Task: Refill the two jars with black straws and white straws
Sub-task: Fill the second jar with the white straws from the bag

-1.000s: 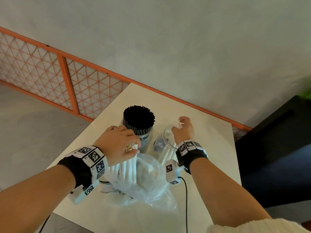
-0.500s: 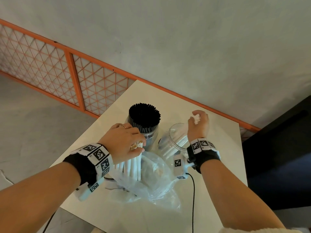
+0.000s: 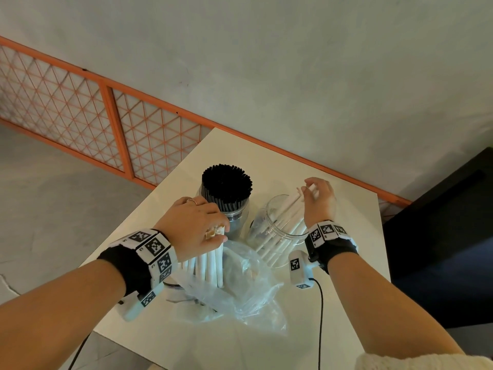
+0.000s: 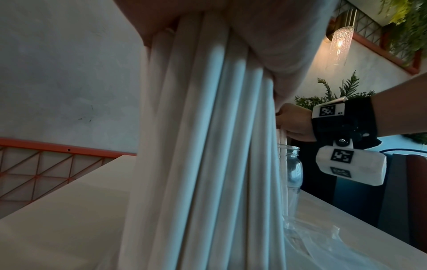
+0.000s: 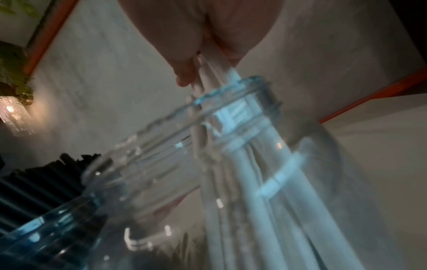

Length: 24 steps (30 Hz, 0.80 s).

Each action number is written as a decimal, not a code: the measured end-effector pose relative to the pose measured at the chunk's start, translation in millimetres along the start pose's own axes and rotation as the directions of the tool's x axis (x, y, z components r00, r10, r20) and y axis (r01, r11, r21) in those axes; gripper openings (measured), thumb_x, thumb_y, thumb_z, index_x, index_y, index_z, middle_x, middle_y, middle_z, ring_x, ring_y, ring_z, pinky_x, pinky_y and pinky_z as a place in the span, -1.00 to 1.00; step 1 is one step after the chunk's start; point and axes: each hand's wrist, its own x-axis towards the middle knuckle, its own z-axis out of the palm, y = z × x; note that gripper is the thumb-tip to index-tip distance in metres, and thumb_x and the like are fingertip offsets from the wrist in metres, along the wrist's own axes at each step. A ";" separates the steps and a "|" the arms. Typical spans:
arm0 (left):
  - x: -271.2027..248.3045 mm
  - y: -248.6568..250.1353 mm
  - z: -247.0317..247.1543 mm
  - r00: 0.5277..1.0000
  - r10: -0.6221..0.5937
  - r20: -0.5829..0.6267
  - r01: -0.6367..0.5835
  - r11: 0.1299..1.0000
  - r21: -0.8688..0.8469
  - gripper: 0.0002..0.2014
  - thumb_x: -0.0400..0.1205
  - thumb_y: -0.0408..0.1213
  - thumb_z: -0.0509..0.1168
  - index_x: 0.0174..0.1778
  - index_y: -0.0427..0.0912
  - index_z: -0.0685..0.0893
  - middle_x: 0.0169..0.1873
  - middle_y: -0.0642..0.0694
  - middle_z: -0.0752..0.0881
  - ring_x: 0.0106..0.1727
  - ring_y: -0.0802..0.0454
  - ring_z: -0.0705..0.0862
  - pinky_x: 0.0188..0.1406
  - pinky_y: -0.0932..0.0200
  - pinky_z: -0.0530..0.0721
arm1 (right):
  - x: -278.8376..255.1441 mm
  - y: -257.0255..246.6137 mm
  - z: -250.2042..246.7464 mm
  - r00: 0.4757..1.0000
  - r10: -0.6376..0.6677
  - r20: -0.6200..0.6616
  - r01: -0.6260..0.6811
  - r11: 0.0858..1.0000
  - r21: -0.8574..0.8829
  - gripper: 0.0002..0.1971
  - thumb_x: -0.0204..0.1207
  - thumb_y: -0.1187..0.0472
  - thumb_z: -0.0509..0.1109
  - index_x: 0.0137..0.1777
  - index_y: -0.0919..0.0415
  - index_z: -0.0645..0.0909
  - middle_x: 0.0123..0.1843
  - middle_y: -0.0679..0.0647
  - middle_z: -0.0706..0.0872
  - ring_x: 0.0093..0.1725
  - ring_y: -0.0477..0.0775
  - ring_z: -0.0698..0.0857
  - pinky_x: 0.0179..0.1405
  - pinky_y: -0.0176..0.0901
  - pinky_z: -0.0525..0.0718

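Observation:
A glass jar packed with black straws (image 3: 226,186) stands upright at the middle of the white table (image 3: 354,209). To its right stands a clear glass jar (image 3: 280,231) with several white straws (image 3: 286,209) leaning in it. My right hand (image 3: 318,197) pinches the tops of those straws above the jar's mouth (image 5: 231,96). My left hand (image 3: 194,225) grips a bundle of white straws (image 3: 210,265) near their tops, held upright over a clear plastic bag (image 3: 240,287). In the left wrist view the bundle (image 4: 215,146) fills the middle.
An orange-framed lattice railing (image 3: 114,124) runs behind the table along the grey wall. A dark seat (image 3: 440,236) lies off the table's right edge. A black cable (image 3: 321,316) trails from my right wrist across the table's near part.
My right hand has risen and moved right, from inside the clear jar's mouth to above its rim, still on the straw tops. The left hand keeps its bundle in place.

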 end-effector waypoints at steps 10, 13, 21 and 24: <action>0.5 0.4 0.9 1.000 -0.006 -0.005 0.006 1.000 -0.005 -0.66 0.49 0.22 0.02 0.00 0.28 0.62 -0.08 0.27 0.65 0.07 0.13 0.58 0.17 0.08 0.44 | 2.8 17.8 -5.3 0.982 0.042 0.186 -0.025 0.996 -0.091 -0.63 0.72 0.13 0.12 0.47 0.18 0.46 0.49 0.13 0.43 0.44 0.13 0.47 0.40 -0.17 0.39; 0.9 0.9 0.5 1.000 -0.008 -0.003 0.008 1.000 -0.004 -0.67 0.49 0.22 0.03 0.00 0.28 0.62 -0.08 0.27 0.65 0.06 0.12 0.58 0.17 0.06 0.47 | -0.1 18.2 -6.5 0.971 0.021 0.239 0.015 0.989 -0.149 -0.53 0.71 -0.01 0.10 0.57 0.10 0.32 0.60 0.12 0.29 0.57 0.15 0.30 0.55 0.09 0.31; 1.2 1.3 -2.6 0.999 -0.030 0.041 0.031 0.999 -0.023 -0.60 0.48 0.25 -0.02 0.07 0.30 0.61 0.01 0.29 0.64 0.13 0.12 0.55 0.27 0.05 0.43 | -54.9 -45.5 -11.9 0.969 -0.186 0.160 0.184 0.983 0.024 -0.50 0.63 0.18 0.27 0.56 0.10 0.29 0.54 0.06 0.34 0.53 0.02 0.33 0.52 -0.06 0.34; 2.6 3.0 -3.1 0.999 -0.021 0.043 0.022 1.000 -0.020 -0.58 0.48 0.27 -0.02 0.09 0.28 0.60 0.01 0.26 0.64 0.11 0.08 0.56 0.24 0.04 0.43 | -109.0 -71.5 7.9 0.881 -0.118 0.459 -0.077 0.920 0.384 -0.39 0.52 0.37 0.37 0.53 0.02 0.30 0.42 0.02 0.47 0.36 -0.13 0.52 0.32 -0.17 0.58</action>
